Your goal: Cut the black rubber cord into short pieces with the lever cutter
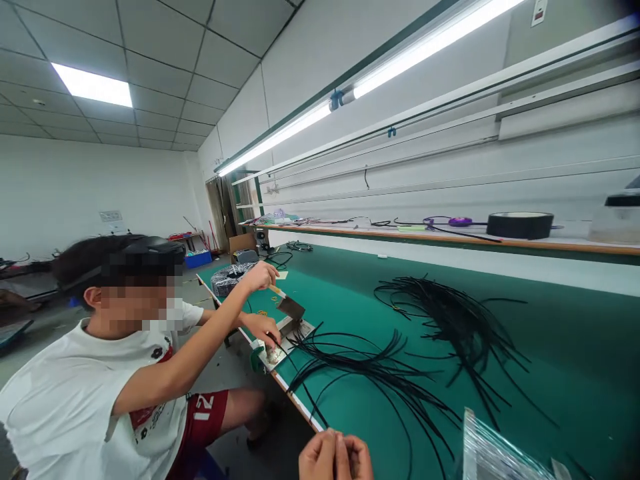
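Note:
My left hand (317, 457) and my right hand (358, 460) rise at the bottom edge of the view, fingertips close together. Whether they pinch anything is hidden. Just beyond them, loose thin black cables (380, 373) lie fanned across the green bench mat (550, 347). A second bunch of black cables (455, 327) lies farther right. A clear plastic bag (500, 453) sits at the lower right, close to my right hand.
A co-worker in a white T-shirt (90, 393) sits at the bench's left edge, hands at a metal cutting tool (290, 309) beside a wrapped coil (231, 279). A raised shelf (400, 233) holds a black tape roll (520, 225) and tangled wires.

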Motion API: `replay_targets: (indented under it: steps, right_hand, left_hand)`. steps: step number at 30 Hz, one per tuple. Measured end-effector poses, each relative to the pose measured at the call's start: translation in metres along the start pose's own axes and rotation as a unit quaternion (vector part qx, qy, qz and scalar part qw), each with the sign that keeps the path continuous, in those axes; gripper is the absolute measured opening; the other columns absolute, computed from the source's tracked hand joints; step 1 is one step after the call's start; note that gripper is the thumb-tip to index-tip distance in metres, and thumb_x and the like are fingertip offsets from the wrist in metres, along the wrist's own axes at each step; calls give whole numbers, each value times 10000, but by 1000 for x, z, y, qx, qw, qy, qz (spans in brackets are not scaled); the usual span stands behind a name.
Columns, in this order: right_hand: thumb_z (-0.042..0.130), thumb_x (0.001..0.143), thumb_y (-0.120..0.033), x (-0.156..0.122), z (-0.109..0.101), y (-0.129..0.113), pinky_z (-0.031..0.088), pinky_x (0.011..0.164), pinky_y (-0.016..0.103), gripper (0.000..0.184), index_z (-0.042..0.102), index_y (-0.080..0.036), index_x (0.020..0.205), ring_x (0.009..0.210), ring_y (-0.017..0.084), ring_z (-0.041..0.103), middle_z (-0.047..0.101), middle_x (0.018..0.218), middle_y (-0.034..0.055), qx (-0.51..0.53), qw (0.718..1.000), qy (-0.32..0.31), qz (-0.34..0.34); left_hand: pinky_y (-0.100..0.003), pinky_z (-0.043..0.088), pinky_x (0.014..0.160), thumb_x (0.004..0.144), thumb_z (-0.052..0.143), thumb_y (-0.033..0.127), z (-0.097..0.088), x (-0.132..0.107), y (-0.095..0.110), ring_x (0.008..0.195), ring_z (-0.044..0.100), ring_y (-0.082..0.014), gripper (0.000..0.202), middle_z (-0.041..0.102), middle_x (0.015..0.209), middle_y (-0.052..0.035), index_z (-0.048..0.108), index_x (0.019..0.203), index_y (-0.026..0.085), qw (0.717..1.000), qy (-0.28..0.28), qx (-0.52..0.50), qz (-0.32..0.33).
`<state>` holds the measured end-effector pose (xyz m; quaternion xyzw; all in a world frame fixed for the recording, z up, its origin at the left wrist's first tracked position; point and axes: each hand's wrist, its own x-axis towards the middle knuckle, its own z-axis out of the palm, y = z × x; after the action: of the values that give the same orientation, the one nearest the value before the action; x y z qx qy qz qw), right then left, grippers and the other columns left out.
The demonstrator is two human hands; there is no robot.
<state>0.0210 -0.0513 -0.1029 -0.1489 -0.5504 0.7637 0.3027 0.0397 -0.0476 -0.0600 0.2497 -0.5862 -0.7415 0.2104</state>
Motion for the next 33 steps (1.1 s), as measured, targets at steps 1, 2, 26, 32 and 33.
replay_targets:
  steps: [1, 2, 26, 32, 33]
  right_hand:
    - [772, 566, -268, 6, -1, -2, 468, 665, 416, 178, 600, -253, 524, 609, 203, 484, 553, 588, 63, -25, 999, 24, -25]
    - [770, 547, -224, 12, -4, -5, 462, 674, 421, 184, 595, -255, 497, 596, 197, 467, 553, 577, 64, -47, 997, 41, -43]
    - [690, 635, -641, 69, -81, -52, 530, 763, 334, 664, 616, -154, 1081, 865, 216, 668, 706, 986, 101, 78, 929, -162, 324]
    - [716, 572, -659, 86, -83, -41, 537, 685, 329, 650, 650, -154, 977, 795, 218, 675, 715, 891, 94, 67, 944, -133, 296]
    - [723, 552, -670, 89, -84, -36, 534, 657, 326, 663, 653, -156, 965, 756, 214, 671, 711, 837, 81, 73, 944, -123, 297]
  left_hand:
    - [-362, 490, 471, 491, 766, 566, 5, -2, -5, 672, 631, -302, 307, 566, 509, -47, 610, 453, 304, 1000, 3, -10, -3]
    - [-372, 510, 513, 475, 780, 572, 9, -3, -9, 690, 633, -302, 314, 576, 515, -45, 609, 436, 311, 1000, 5, -23, -7]
    - [-163, 284, 433, 621, 799, 517, 69, -32, -26, 453, 430, -35, 450, 622, 667, 13, 549, 732, 159, 947, -111, -264, -146]
    - [-176, 328, 467, 642, 787, 514, 77, -26, -31, 485, 478, -60, 431, 596, 607, 16, 567, 714, 151, 951, -134, -244, -133]
    - [-179, 341, 476, 645, 785, 516, 77, -24, -33, 486, 484, -64, 430, 587, 593, 23, 565, 726, 156, 950, -140, -247, -133]
